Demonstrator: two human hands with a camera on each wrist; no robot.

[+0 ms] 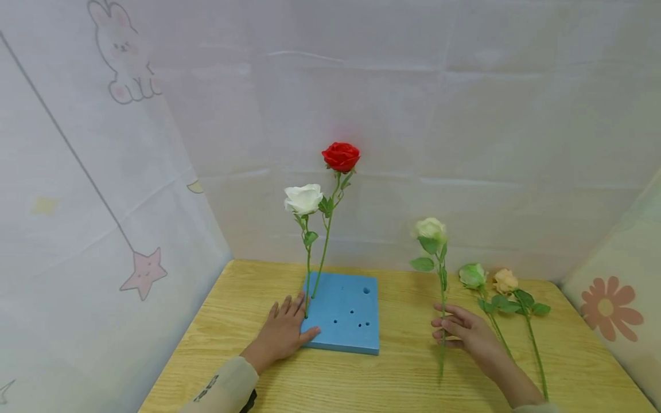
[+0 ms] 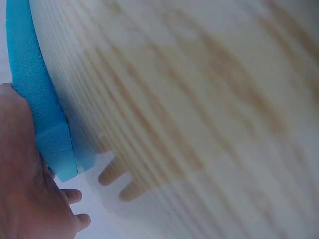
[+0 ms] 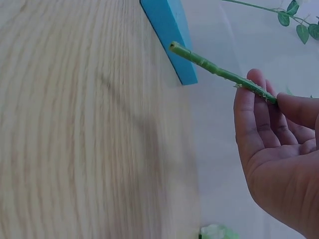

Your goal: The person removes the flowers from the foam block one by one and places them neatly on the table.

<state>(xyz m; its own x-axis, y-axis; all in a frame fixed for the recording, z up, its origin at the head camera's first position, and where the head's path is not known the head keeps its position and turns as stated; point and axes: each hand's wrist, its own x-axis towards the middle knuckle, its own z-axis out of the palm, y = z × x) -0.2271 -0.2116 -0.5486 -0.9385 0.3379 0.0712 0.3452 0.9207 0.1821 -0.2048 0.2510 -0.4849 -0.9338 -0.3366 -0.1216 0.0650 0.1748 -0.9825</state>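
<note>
A blue foam block with several holes lies on the wooden table. A white rose and a red rose stand in it near its left side. My left hand rests at the block's left edge, fingers spread and thumb over the front corner. To the right of the block, my right hand pinches the stem of a pale green-white rose between thumb and fingers, bloom up. In the right wrist view, the cut lower end of that stem sticks out past the fingers, above the table.
A green rose and a peach rose lie on the table at the right, stems toward the front. White printed cloth hangs behind and on both sides of the table.
</note>
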